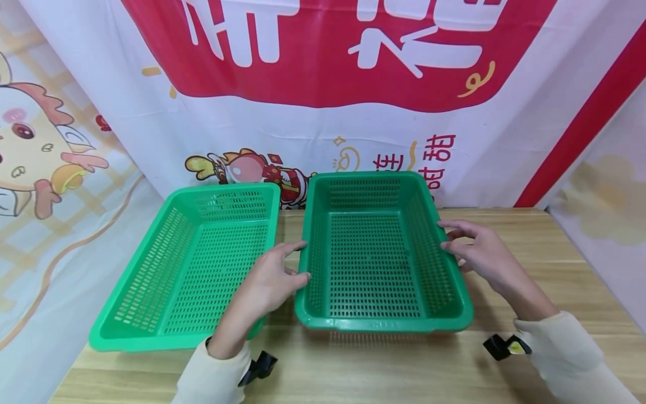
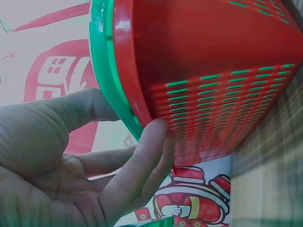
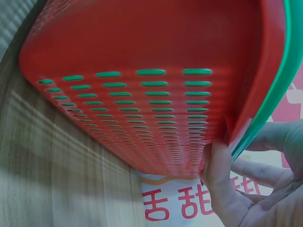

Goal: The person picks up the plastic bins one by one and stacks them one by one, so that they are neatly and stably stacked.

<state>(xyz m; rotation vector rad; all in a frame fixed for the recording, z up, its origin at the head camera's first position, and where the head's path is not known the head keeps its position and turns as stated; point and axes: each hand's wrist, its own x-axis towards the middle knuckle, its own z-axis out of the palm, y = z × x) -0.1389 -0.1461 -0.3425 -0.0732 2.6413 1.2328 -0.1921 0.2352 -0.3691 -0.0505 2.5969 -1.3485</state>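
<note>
A darker green plastic basket [image 1: 383, 324] with slotted walls sits nested inside a red basket [image 2: 199, 42]. The red one shows from the side in both wrist views and is mostly hidden from above. At the stack's left rim my left hand [image 1: 267, 278] pinches the two edges, thumb at the green rim and fingertips under the red one. On the opposite side, my right hand [image 1: 479, 252] grips the right rim in much the same way, its fingertips beneath the red edge in the right wrist view. Both baskets stand upright, with nothing visible inside the green one.
A lighter green basket [image 1: 151, 342] stands on the left of the wooden table [image 1: 383, 370], close beside my left forearm. A printed cloth [image 1: 323, 123] hangs behind the baskets. Another patterned cloth [image 1: 96, 224] borders the table on the left.
</note>
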